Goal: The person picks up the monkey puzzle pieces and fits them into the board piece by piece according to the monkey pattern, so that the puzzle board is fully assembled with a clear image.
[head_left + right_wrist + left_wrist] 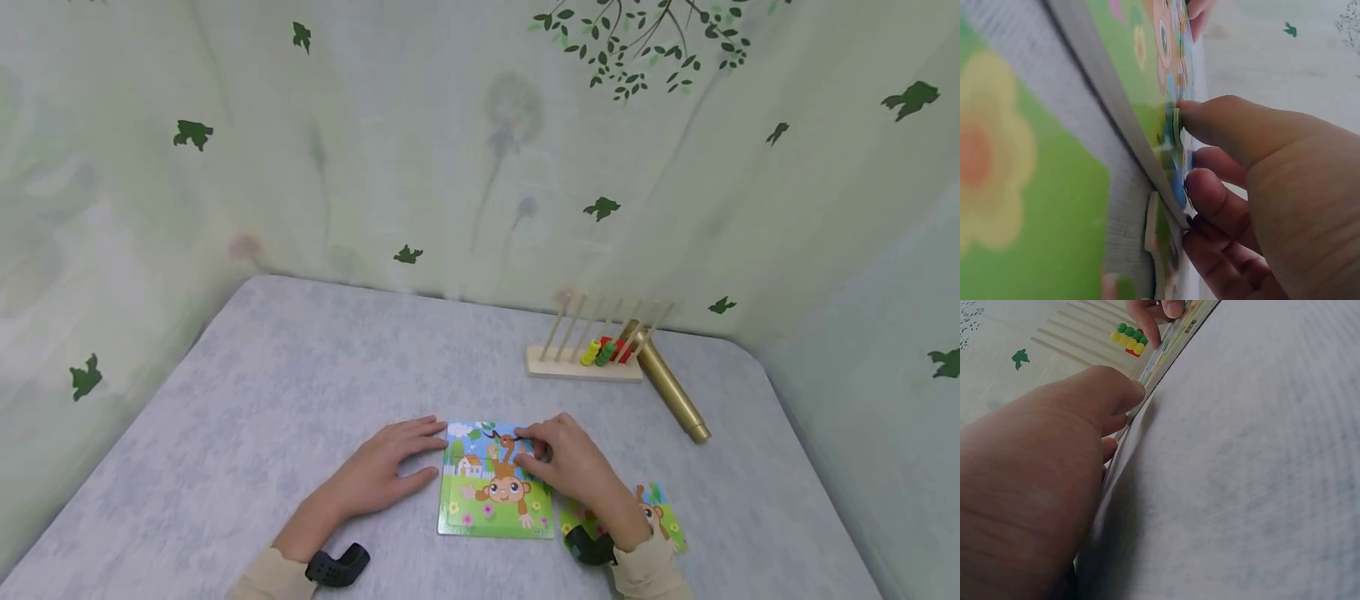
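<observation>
Monkey puzzle [483,500] on counter [337,350], approx. 6 o'clock in head view.
Border mark [1191,326] too small to read. R grip [566,454], puzzle's 2 o'clock, pinches a pc. [1176,128]; L grip [390,467], 10 o'clock, fingers loosely spread, tips at edge. Peg rack [577,372] at 1 o'clock.

**Play Nook With a Nature Theme**

A pale backdrop [435,125] patterned with a leafy branch [648,42] and dark-green shapes [194,133] is hanging behind and beside a mottled grey tabletop [330,358]. A monkey puzzle [487,492] and a wooden peg stand [570,368] holding coloured beads [606,353] are sitting there, suggesting a children's play or learning corner. The views are not settling between home, classroom and studio.
</observation>
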The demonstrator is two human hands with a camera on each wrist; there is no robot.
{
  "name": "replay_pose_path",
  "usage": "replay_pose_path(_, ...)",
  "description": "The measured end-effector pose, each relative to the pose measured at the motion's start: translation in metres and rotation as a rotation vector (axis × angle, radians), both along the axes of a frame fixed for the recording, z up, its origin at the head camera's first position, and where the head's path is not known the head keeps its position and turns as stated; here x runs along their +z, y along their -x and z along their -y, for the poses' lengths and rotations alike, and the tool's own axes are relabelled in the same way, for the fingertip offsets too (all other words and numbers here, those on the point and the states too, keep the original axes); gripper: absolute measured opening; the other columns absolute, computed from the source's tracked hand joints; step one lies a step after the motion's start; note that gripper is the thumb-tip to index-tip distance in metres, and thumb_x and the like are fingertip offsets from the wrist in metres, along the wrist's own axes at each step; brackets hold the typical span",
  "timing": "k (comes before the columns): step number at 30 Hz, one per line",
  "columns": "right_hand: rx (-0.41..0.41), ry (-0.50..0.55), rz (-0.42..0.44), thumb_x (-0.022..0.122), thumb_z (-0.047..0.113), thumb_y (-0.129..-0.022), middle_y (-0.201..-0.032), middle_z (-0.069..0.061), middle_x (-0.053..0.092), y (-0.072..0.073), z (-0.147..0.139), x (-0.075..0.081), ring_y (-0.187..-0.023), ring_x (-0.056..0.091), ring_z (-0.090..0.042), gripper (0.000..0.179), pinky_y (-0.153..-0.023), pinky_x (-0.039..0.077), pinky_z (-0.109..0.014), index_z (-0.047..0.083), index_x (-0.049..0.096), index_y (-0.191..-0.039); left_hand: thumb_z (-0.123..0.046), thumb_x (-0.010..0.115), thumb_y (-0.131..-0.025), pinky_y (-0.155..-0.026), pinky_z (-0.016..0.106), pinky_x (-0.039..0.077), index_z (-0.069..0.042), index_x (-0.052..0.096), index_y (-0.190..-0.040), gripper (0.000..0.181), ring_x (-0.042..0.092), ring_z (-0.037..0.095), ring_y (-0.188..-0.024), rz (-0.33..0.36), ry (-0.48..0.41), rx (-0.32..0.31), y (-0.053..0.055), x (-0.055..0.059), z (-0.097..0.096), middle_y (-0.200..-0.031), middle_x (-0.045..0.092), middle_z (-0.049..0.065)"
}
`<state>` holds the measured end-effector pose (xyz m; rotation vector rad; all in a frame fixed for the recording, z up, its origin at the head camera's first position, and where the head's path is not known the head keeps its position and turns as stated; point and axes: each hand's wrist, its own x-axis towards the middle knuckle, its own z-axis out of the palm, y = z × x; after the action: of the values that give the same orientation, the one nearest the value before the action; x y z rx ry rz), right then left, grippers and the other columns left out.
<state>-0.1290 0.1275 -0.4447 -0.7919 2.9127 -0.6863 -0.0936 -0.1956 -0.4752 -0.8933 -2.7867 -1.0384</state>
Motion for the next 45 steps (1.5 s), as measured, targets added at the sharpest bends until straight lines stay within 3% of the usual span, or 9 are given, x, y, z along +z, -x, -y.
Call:
replay_pose_path(3, -0.004, 0.015, 0.009, 0.081, 0.032, -0.091, -0.071, 0.019, 0.049, 0.001, -0.001, 0.002, -0.080, 0.043, -0.008, 0.032, -0.068, 0.038, -0.023, 0.017, 0.078, -0.118, -0.032, 0.072, -0.098, -0.118, 0.056, 0.038, -0.018, 0.068, -0.137, 0.042, 0.045, 0.027, -0.147, 0.002, 0.004, -0.010, 0.003, 0.002, 0.000, -0.155, 0.053, 0.000)
replay_pose_path(12, 0.029, 0.058, 0.093, 0.075, 0.034, -0.096, -0.081, 0.021, 0.056, -0.009, -0.011, 0.002, -0.088, 0.050, -0.008, 0.032, -0.076, 0.043, -0.027, 0.016, 0.074, -0.122, -0.035, 0.070, -0.099, -0.118, 0.055, 0.039, -0.020, 0.067, -0.138, 0.042, 0.045, 0.025, -0.148, 0.058, 0.030, -0.014, -0.002, 0.000, -0.003, -0.156, 0.052, -0.003)
replay_pose_path(20, 0.059, 0.073, 0.088, 0.075, 0.029, -0.097, -0.110, 0.009, 0.072, -0.016, -0.024, 0.004, -0.100, 0.064, -0.011, 0.040, -0.088, 0.056, -0.039, 0.014, 0.069, -0.133, -0.036, 0.068, -0.100, -0.117, 0.056, 0.040, -0.020, 0.067, -0.138, 0.041, 0.045, 0.026, -0.147, 0.062, 0.028, -0.005, -0.007, -0.006, -0.004, -0.156, 0.052, -0.003)
replay_pose_path(27, 0.057, 0.091, 0.096, 0.076, 0.027, -0.095, -0.121, 0.003, 0.071, -0.018, -0.036, 0.007, -0.103, 0.066, -0.014, 0.043, -0.087, 0.058, -0.037, 0.015, 0.067, -0.136, -0.036, 0.068, -0.100, -0.117, 0.056, 0.039, -0.021, 0.067, -0.138, 0.041, 0.045, 0.026, -0.148, 0.051, 0.030, -0.003, -0.007, -0.009, 0.000, -0.156, 0.052, -0.003)
replay_pose_path(36, 0.036, 0.074, 0.082, 0.080, 0.028, -0.093, -0.124, 0.007, 0.069, -0.023, -0.048, 0.010, -0.105, 0.064, -0.012, 0.048, -0.087, 0.058, -0.037, 0.019, 0.066, -0.137, -0.037, 0.069, -0.100, -0.117, 0.056, 0.039, -0.022, 0.067, -0.138, 0.041, 0.045, 0.025, -0.147, 0.030, 0.018, 0.007, -0.005, -0.008, 0.001, -0.156, 0.052, -0.004)
replay_pose_path(45, 0.052, 0.039, 0.176, 0.080, 0.039, -0.091, -0.134, 0.006, 0.065, -0.018, -0.060, 0.013, -0.121, 0.061, -0.020, 0.057, -0.100, 0.054, -0.046, 0.020, 0.062, -0.141, -0.034, 0.070, -0.099, -0.118, 0.057, 0.038, -0.021, 0.067, -0.138, 0.041, 0.045, 0.026, -0.148, 0.019, 0.014, 0.008, 0.000, -0.002, 0.001, -0.156, 0.052, -0.003)
